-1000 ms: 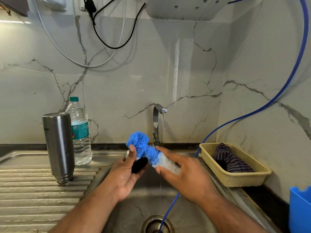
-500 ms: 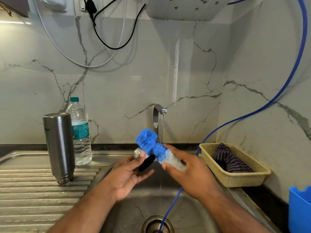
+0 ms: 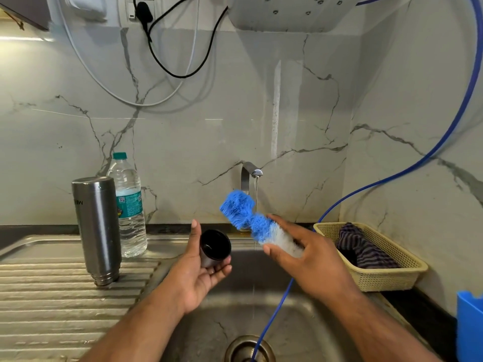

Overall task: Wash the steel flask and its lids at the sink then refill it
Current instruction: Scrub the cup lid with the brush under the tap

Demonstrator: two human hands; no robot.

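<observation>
The steel flask (image 3: 98, 228) stands upside down on the ribbed draining board, left of the basin. My left hand (image 3: 200, 267) holds a steel lid cup (image 3: 214, 248) with a black inside over the basin, its open mouth turned towards me. My right hand (image 3: 311, 259) grips a bottle brush (image 3: 248, 218) with blue and white bristles, its blue tip raised just right of and above the lid, apart from it. A thin stream of water runs from the tap (image 3: 251, 175) behind the brush.
A clear plastic water bottle (image 3: 129, 205) stands behind the flask. A blue hose (image 3: 277, 304) runs down into the sink drain (image 3: 249, 348). A yellow basket (image 3: 386, 275) holding a striped cloth sits right of the basin, with a blue container (image 3: 470, 327) at the right edge.
The brush has come out of the lid and moved up and to the right. My left hand has turned the lid so that its black inside faces me.
</observation>
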